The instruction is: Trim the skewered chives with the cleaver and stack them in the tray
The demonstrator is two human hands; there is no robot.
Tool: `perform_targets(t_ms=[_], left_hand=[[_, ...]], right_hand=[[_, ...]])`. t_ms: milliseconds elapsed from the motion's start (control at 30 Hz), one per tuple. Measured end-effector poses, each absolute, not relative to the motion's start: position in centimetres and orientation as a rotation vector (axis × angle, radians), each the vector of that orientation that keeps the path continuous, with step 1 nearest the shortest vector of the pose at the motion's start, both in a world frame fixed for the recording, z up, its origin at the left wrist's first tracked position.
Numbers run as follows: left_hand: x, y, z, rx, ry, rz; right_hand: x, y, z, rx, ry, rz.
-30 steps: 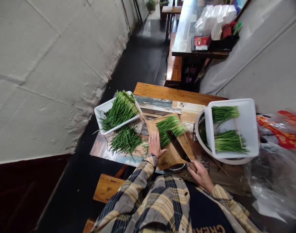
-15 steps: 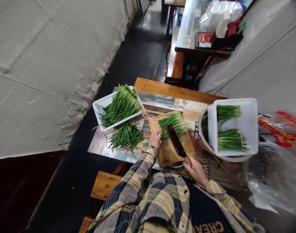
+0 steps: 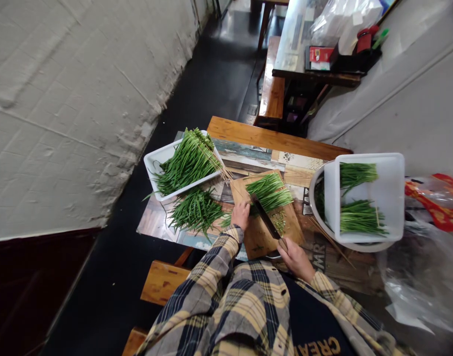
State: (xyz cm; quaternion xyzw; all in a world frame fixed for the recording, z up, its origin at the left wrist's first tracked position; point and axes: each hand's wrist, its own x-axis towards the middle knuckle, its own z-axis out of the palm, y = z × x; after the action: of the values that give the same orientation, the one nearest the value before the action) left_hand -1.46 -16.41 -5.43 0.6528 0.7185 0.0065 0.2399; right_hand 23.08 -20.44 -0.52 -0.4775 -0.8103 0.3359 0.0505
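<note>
A bundle of cut garlic chives lies across a wooden cutting board. Closed at the board's left edge, my left hand grips the leafy end of the chives; green tips show beyond it, and its fingertips are partly hidden. My right hand is wrapped around the handle of a cleaver. The dark blade slants up and left over the board, its far end at the chives close to my left fingers. Small chopped bits are scattered on the board right of the blade.
Left, a white tray holds skewered chives, with a loose pile before it. Right, another white tray with two skewered bundles rests on a round basin. Bare skewers lie beside the basin. A bench lines the table's far side.
The cleaver has shifted left toward my left hand, its blade now looking narrower and more edge-on. More chopped bits show on the board. The whole view has shifted slightly.
</note>
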Motion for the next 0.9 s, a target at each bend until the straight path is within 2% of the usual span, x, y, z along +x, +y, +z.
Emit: perform_targets(t_ms=[900], left_hand=[[-2.0, -16.3, -6.5, 1.793, 1.933, -0.012]], right_hand=[[23.1, -19.4, -1.4, -1.493, -2.529, 1.100]])
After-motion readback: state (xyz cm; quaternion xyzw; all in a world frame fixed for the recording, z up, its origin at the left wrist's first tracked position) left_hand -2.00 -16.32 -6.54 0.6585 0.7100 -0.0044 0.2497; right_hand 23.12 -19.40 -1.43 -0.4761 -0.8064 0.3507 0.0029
